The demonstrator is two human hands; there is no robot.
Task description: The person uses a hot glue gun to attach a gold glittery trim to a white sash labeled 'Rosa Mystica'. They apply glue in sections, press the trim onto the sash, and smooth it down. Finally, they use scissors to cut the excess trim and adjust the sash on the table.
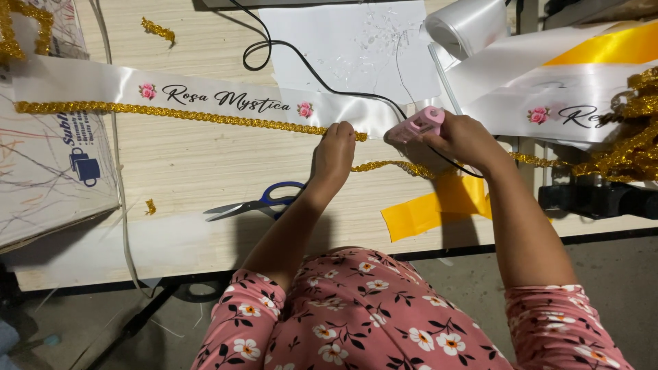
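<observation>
A white satin sash with black script and small pink roses lies across the wooden table. Gold glitter trim runs along its lower edge. My left hand presses the trim down onto the sash edge with its fingertips. My right hand grips a pink glue gun, its nozzle pointing left at the sash edge just right of my left hand. The gun's black cord loops away across the table. Loose trim trails under my right hand.
Blue-handled scissors lie near the table's front edge. A yellow ribbon piece sits below my right hand. More white and yellow sashes and a heap of gold trim pile at right. White paper lies at the back, a cardboard box at left.
</observation>
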